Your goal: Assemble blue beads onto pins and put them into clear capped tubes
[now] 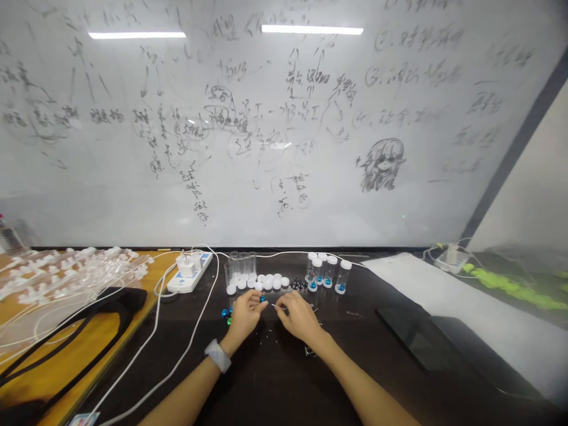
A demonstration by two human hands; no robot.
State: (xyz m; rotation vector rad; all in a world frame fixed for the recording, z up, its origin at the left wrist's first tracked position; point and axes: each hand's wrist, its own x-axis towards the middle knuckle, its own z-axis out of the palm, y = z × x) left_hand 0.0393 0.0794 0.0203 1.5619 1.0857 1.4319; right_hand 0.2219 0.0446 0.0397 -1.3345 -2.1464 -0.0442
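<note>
My left hand [246, 310] is closed, with a shiny blue ball [262, 299] pinched at the fingertips. Close beside it, the fingers of my right hand [296, 315] are pressed together on something small, thin and pale that I cannot make out. Blue balls [224, 313] and a green ball [229, 322] lie left of my left hand, partly hidden by it. Just beyond the hands are several white caps [268, 284] and a heap of small black pieces [299, 284]. Thin metal pieces [309, 351] poke out from under my right hand. Tiny pale bits [268, 341] dot the table between my wrists.
Clear tubes [244, 264] stand behind the caps at left; capped tubes [329, 273] holding blue balls stand at right. A power strip [191, 273] with white cables lies left. Dark flat slabs [410, 337] and a white sheet [444, 290] lie right. A whiteboard [275, 195] rises behind.
</note>
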